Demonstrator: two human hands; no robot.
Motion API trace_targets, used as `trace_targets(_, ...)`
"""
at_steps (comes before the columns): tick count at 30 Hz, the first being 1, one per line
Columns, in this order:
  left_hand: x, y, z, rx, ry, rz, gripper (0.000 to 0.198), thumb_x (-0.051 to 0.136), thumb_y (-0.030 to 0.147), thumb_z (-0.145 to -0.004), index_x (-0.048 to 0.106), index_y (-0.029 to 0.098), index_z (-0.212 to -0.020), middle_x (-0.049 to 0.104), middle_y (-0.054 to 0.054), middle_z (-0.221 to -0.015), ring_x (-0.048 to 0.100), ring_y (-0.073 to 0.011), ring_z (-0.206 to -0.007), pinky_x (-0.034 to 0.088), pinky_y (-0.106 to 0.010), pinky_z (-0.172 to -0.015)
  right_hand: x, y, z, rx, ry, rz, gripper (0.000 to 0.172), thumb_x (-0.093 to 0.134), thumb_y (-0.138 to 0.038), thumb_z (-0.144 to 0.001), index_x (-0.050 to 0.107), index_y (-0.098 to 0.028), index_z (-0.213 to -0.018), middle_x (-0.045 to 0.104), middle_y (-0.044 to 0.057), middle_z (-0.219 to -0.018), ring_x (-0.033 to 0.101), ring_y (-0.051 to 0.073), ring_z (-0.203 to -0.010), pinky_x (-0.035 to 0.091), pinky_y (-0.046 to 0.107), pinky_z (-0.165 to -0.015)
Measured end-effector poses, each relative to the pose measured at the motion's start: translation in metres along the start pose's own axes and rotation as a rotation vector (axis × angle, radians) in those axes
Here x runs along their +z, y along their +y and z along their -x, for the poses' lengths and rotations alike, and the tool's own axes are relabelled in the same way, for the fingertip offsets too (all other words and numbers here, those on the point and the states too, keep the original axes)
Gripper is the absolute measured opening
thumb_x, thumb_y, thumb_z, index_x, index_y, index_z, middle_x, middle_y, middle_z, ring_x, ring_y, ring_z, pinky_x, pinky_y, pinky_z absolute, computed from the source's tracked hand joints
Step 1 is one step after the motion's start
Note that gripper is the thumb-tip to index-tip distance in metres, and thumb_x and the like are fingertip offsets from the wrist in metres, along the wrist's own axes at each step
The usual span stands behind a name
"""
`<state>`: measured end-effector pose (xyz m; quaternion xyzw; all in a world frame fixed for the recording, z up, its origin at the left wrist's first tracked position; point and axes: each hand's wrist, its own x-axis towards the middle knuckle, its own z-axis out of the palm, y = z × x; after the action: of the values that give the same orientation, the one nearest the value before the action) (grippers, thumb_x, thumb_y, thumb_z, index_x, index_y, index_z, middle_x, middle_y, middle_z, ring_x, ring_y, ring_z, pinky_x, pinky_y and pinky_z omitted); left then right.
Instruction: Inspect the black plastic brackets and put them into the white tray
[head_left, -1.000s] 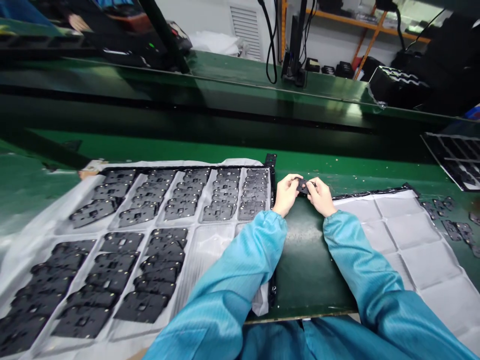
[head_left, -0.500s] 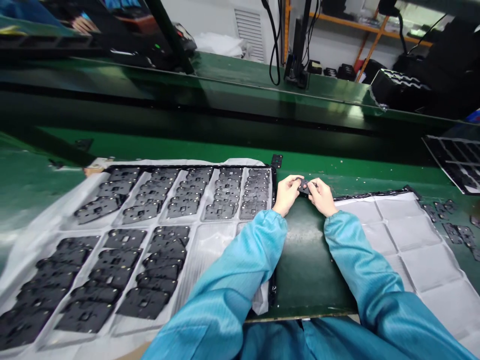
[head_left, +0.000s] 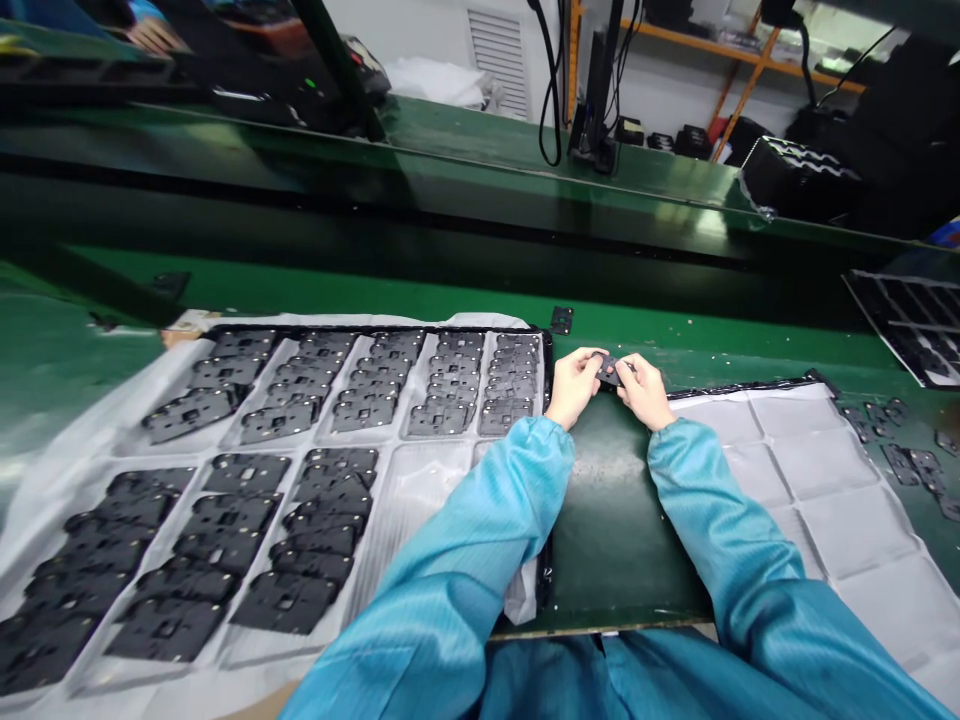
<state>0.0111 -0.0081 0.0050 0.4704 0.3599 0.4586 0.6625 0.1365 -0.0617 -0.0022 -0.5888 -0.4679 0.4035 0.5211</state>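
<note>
Between my two hands is a small flat black plate with cut-outs, held above the green bench. My left hand pinches its left end between thumb and fingers. On the other end, my right hand has its fingers closed too. To the left lies a lined tray whose compartments hold rows of overlapping black plates. A second tray, with white lining in its compartments, lies to the right of my right hand. My fingers partly cover the held plate.
A single black plate lies behind my left hand. Several loose black pieces are scattered at the right, below another tray. A raised green ledge runs across the back. At the upper left, another person's hand shows.
Both hands stay on the black plate in nearly the same place. The view has shifted very slightly; the trays have not been disturbed.
</note>
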Motion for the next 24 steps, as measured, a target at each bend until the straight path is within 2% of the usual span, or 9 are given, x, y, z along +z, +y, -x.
trace_targets(5, -0.0030, -0.0025, -0.0003, 0.054, 0.002, -0.020, 0.038, 0.054, 0.046, -0.083, 0.067, 0.010, -0.085, 0.058, -0.001, -0.056, 0.037, -0.0030, -0.034, 0.023, -0.018, -0.034, -0.0002, -0.0002, -0.0002, 0.006, -0.003, 0.010, 0.034, 0.054, -0.054, -0.085, 0.049, -0.020, -0.084, 0.036, -0.010, -0.044, 0.033, 0.005, -0.032, 0.023, 0.015, -0.033)
trace_targets(9, -0.0039, -0.0037, -0.0013, 0.019, -0.022, 0.000, 0.028, 0.058, 0.035, -0.079, 0.066, 0.011, -0.092, 0.062, -0.002, -0.062, 0.039, -0.0029, -0.034, 0.024, -0.017, -0.033, -0.0005, -0.0003, -0.0009, 0.007, 0.005, -0.009, 0.034, 0.054, -0.053, -0.085, 0.050, -0.020, -0.085, 0.036, -0.010, -0.044, 0.032, 0.005, -0.032, 0.023, 0.015, -0.033)
trace_targets(13, -0.0018, -0.0024, -0.0017, 0.005, 0.001, -0.002, 0.022, 0.059, 0.027, -0.075, 0.066, 0.010, -0.089, 0.064, -0.003, -0.065, 0.037, -0.0018, -0.034, 0.025, -0.017, -0.034, -0.0007, -0.0001, -0.0011, 0.009, -0.006, -0.014, 0.034, 0.055, -0.054, -0.084, 0.049, -0.020, -0.084, 0.035, -0.010, -0.043, 0.033, 0.005, -0.032, 0.023, 0.015, -0.032)
trace_targets(20, -0.0017, 0.0006, 0.0008, 0.036, 0.008, -0.008, 0.035, 0.058, 0.044, -0.080, 0.066, 0.010, -0.082, 0.061, -0.003, -0.060, 0.037, -0.0028, -0.035, 0.023, -0.017, -0.033, 0.0006, -0.0003, -0.0009, 0.013, -0.008, -0.006, 0.036, 0.055, -0.055, -0.083, 0.050, -0.020, -0.084, 0.036, -0.010, -0.042, 0.033, 0.005, -0.032, 0.023, 0.015, -0.033)
trace_targets(24, -0.0031, -0.0001, 0.0011, 0.022, -0.002, 0.005, 0.030, 0.058, 0.037, -0.078, 0.067, 0.010, -0.088, 0.061, -0.002, -0.060, 0.039, -0.0035, -0.035, 0.024, -0.018, -0.033, 0.0009, -0.0013, -0.0007, 0.024, -0.003, -0.014, 0.037, 0.053, -0.057, -0.083, 0.049, -0.020, -0.085, 0.034, -0.010, -0.042, 0.032, 0.005, -0.033, 0.022, 0.015, -0.034)
